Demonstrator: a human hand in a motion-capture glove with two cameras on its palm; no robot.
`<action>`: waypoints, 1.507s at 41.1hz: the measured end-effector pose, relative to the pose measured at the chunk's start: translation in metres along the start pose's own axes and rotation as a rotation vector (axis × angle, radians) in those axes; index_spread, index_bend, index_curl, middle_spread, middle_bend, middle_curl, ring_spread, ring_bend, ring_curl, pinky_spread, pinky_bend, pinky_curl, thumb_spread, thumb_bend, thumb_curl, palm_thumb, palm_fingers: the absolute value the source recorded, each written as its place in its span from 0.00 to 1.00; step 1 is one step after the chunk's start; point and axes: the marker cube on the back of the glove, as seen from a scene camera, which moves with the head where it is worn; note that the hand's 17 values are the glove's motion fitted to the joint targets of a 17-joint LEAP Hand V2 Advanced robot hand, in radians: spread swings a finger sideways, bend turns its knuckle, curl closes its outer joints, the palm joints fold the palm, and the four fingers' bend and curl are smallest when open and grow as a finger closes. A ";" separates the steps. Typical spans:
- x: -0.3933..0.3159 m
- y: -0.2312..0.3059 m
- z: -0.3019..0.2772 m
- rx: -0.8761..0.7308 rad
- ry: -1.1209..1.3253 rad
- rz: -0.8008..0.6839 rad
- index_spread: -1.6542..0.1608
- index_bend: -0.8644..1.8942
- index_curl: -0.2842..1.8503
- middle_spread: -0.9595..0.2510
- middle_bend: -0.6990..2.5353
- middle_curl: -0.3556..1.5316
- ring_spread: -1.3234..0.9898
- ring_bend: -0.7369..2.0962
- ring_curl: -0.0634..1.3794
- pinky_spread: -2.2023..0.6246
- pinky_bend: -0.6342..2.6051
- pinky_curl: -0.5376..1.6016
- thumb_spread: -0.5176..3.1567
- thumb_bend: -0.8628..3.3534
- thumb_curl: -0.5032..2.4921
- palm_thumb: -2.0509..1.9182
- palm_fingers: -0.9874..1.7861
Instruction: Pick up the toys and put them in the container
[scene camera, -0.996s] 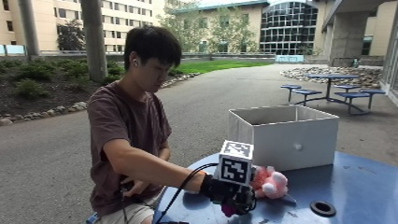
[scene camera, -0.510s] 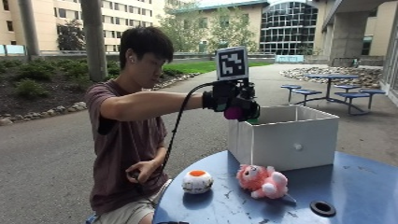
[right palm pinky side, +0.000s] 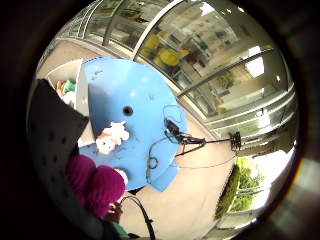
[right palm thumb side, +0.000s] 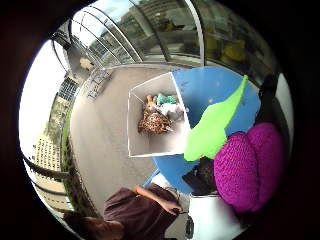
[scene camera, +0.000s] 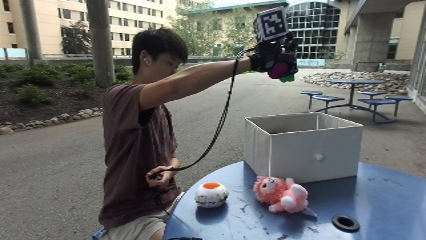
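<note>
Outdoor paved plaza, buildings and picnic tables behind; work is done on a round blue table (scene camera: 373, 200). A white box (scene camera: 303, 145) is set on the table, open top; several toys are already seen inside it (right palm thumb side: 155, 115) in the thumb-side view.

The right hand (scene camera: 274, 52) is held high, above the box and a little to the person's side of it. Its fingers are curled round a magenta toy (scene camera: 278, 70) with a green part; the toy fills much of both palm views (right palm thumb side: 247, 167) (right palm pinky side: 95, 182).

Two toys are left on the table: a pink plush (scene camera: 281, 194) lying just in front of the box, and a white ball (scene camera: 211, 194) with an orange top, nearer the person, apart from the plush.

Handling, judged:
- Held toy looks knitted, soft and light; no damage expected from a drop into the box. From this height a miss is possible, so the hand should be lowered over the opening first.
- Plush: soft, compressible; best taken round the body, not a limb.
- Ball: looks smooth, may roll; to be gripped from above, fingers spread round its widest part.
</note>
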 end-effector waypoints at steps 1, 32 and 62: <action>-0.008 -0.007 0.001 0.001 -0.001 -0.007 0.78 0.69 0.49 0.65 0.61 0.57 0.42 0.72 0.45 0.64 0.49 0.48 0.25 0.23 0.48 0.66 0.74; -0.180 -0.120 0.097 -0.359 -0.108 -0.178 0.77 0.47 0.51 0.63 0.49 0.53 0.43 0.68 0.47 0.66 0.55 0.52 0.32 0.17 0.48 0.59 0.35; -0.027 -0.030 0.032 -0.244 -0.071 -0.005 0.79 0.33 0.24 0.78 0.25 0.35 0.57 0.41 0.26 0.79 0.49 0.43 0.45 0.19 0.32 0.50 0.24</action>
